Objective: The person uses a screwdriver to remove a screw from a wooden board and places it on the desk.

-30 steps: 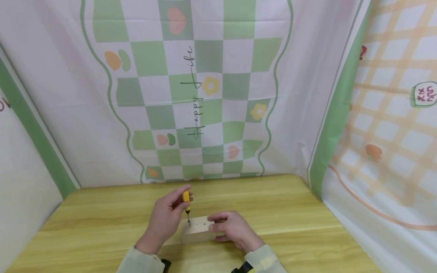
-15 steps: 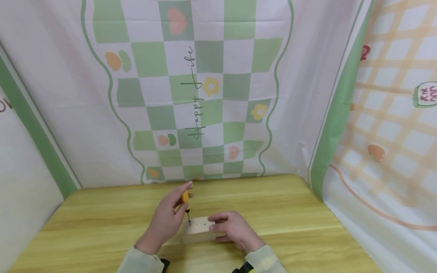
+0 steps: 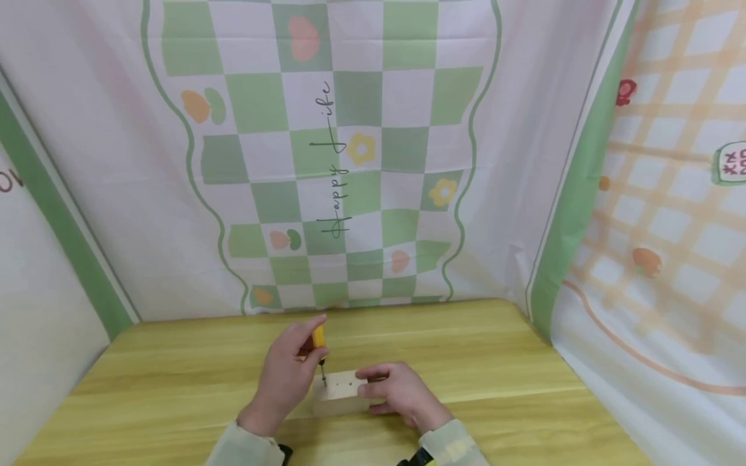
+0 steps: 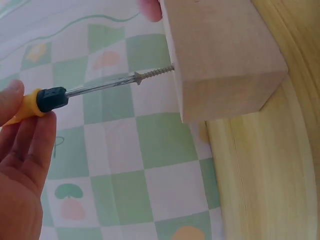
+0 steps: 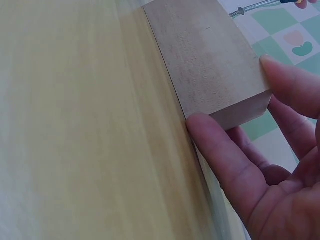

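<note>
My left hand (image 3: 287, 366) grips the yellow handle of a screwdriver (image 4: 52, 99), its shaft pointing down at a wooden block (image 3: 340, 404). At the shaft's end a threaded screw (image 4: 156, 73) stands with its tip in the block's top face, most of its thread exposed. Two small dark holes show in that face, to the right of the screw. My right hand (image 3: 402, 391) holds the block's right end, thumb and fingers spread around its edges, as the right wrist view shows. The block lies on the wooden table (image 3: 175, 382).
A hanging cloth with green checks (image 3: 350, 194) rises behind the table's back edge. Further cloth (image 3: 658, 194) hangs on the right side. Dark straps (image 3: 416, 457) sit at the wrists by the pale sleeves.
The left hand's fingers have shifted slightly around the screwdriver handle, while the tip stays at the screw. The right hand and the block have kept their places.
</note>
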{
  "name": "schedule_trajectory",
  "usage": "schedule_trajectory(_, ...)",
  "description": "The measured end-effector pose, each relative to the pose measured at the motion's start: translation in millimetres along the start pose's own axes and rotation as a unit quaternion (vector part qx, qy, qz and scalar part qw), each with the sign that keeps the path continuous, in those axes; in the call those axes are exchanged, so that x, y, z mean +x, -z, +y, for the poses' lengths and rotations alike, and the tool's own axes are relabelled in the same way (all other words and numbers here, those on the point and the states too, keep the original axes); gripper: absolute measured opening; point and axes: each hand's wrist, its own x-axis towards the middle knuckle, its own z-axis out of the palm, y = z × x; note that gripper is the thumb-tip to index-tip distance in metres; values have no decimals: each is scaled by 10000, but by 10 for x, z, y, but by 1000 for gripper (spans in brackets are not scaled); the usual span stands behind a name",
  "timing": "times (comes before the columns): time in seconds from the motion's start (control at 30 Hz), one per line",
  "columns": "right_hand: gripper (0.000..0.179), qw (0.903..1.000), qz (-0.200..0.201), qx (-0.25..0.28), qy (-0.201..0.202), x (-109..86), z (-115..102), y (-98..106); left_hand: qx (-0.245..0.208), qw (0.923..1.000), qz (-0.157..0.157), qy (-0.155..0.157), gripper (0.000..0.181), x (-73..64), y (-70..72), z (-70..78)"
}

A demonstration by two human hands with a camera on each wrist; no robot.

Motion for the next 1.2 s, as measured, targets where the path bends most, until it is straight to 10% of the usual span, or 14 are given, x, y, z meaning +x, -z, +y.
schedule_trajectory(0.3, 37, 10000, 61, 33, -6, -13, -6, -19, -618, 9915, -981, 594, 74, 44, 87, 7)
schedule_trajectory(1.0, 35, 9999, 23, 80, -85, -15, -34, -5, 242, 9974, -665, 133, 64, 37, 91, 26)
schedule_trajectory(1.2, 36, 9999, 15, 69, -99, -19, -28, -7, -259, 9953, -924, 161, 66, 18, 101, -18)
